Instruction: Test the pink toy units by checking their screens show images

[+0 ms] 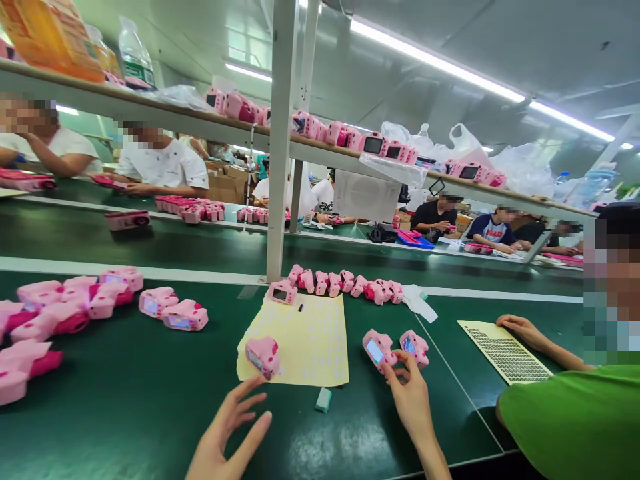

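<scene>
Pink plastic: a toy camera (379, 348), screen lit, is held at its lower right edge by the right grip (411, 395), closed to a pinch of thumb and fingers, above or on the green desk (165, 413). A second camera (418, 347) is partly covered by those fingers; it could be knocked if the held one were turned sharply. A slip is also judged possible, only an edge being pinched. The left grip (227, 430) is spread open, nothing held, its fingertips close under a third camera (263, 357) on the yellow sheet (320, 353); by a careless brush, camera and sheet could both be shifted. Whether contact is made there cannot be told. The held camera's underside is hidden, so desk contact is uncertain. Screen contents are washed out; the sheet's pale marks are too faint to be read. The camera cluster (40, 325) is cut off by the left edge, a co-worker's green sleeve (575, 420) by the right.
</scene>
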The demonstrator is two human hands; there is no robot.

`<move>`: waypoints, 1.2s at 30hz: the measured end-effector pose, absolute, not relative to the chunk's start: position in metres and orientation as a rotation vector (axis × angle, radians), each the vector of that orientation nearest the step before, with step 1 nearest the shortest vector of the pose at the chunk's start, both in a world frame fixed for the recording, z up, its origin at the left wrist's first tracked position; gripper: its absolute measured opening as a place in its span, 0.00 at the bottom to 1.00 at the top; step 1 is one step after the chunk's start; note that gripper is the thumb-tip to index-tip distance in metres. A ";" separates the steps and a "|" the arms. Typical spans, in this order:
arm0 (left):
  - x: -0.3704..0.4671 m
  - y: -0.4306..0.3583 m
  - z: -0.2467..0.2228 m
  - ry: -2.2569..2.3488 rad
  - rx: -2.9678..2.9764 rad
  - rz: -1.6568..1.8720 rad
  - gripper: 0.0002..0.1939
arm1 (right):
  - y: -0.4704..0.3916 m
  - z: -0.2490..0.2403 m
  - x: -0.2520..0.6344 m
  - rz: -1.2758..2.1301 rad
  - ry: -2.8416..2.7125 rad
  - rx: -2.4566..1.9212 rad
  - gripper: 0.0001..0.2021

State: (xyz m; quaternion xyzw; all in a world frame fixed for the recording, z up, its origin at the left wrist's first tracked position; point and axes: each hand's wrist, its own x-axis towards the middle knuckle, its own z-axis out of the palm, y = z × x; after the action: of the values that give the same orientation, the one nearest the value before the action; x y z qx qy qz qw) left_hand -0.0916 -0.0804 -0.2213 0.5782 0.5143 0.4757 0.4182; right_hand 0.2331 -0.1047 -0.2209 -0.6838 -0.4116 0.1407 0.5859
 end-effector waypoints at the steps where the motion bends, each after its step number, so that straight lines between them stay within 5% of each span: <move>1: -0.097 -0.068 -0.224 1.419 1.525 1.189 0.36 | -0.102 -0.223 0.243 0.322 -0.945 -1.605 0.23; 7: -0.110 -0.004 -0.213 1.639 1.740 1.086 0.51 | -0.091 -0.232 0.284 0.228 -0.836 -1.690 0.26; 15: -0.092 0.003 -0.206 1.649 1.999 0.817 0.43 | -0.101 -0.221 0.287 -0.007 -0.833 -1.735 0.34; 22: -0.079 -0.008 -0.207 1.621 1.955 0.941 0.39 | -0.093 -0.217 0.127 0.273 -1.332 -1.390 0.16; 30: -0.098 -0.032 -0.199 1.327 1.635 1.177 0.25 | -0.032 -0.202 0.084 0.518 -1.499 -1.228 0.13; 36: -0.098 -0.054 -0.179 1.139 1.257 1.312 0.40 | -0.077 -0.202 0.078 0.574 -1.444 -1.122 0.10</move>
State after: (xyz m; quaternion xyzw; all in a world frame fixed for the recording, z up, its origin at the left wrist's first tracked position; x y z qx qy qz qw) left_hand -0.0982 -0.0538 -0.1792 0.5147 0.4663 0.5375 0.4782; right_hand 0.0780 -0.0771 -0.2021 -0.4789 -0.6164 0.2449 0.5751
